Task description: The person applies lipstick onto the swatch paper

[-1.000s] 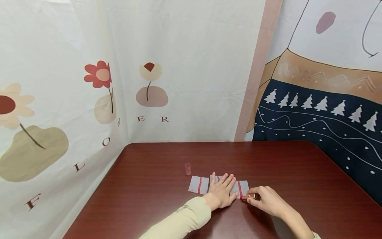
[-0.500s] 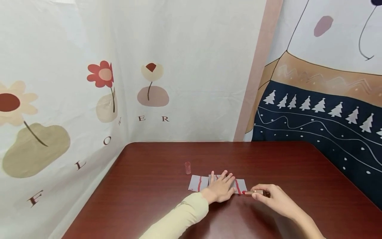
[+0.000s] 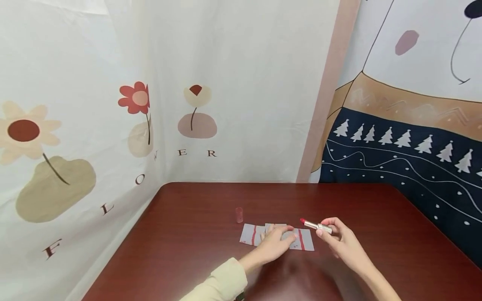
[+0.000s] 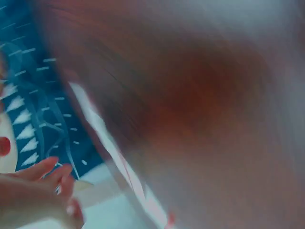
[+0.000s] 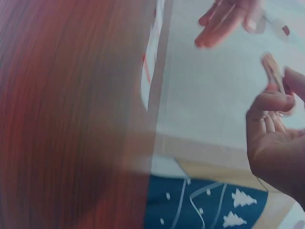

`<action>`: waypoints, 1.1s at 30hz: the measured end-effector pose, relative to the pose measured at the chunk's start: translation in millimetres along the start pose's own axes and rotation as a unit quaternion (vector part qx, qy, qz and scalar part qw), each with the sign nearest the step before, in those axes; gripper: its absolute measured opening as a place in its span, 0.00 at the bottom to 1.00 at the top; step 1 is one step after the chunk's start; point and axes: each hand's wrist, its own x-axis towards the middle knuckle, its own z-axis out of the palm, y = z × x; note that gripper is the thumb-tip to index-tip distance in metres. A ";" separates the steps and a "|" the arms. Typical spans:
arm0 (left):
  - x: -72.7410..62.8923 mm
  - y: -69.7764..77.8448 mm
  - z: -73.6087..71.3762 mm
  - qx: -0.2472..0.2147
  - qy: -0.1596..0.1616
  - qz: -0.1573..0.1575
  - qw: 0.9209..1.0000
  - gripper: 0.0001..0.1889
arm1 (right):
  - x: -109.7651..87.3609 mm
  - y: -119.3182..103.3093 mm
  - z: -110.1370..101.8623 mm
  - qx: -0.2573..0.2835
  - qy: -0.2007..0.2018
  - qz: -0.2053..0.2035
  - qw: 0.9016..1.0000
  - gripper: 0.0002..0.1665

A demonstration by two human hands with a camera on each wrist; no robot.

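My right hand [image 3: 344,242] pinches a lipstick [image 3: 312,225] between thumb and fingers, raised beside the papers, its red tip pointing left. The right wrist view also shows the lipstick [image 5: 270,69] in that hand [image 5: 274,129]. My left hand [image 3: 275,244] hovers over the row of papers with relaxed, slightly bent fingers. It partly covers the middle paper [image 3: 272,225]. The left paper [image 3: 246,233] and the right paper [image 3: 308,240] each bear a red stroke from top to bottom. In the left wrist view the left hand [image 4: 40,195] holds nothing.
A small translucent pink cap [image 3: 239,215] stands on the brown table [image 3: 188,251] behind the left paper. Printed cloth [image 3: 241,83] hangs along the table's back and left edges, and a dark blue patterned cloth [image 3: 406,163] on the right.
My left hand has lifted from lying flat on the papers, its fingers now bent. The right hand has raised the lipstick off the right paper and tilted its tip upward.
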 end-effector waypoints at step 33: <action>-34.5 36.4 6.4 -0.508 0.192 -0.030 0.839 0.16 | -18.2 -24.2 63.2 0.064 -0.009 -0.058 0.996 0.09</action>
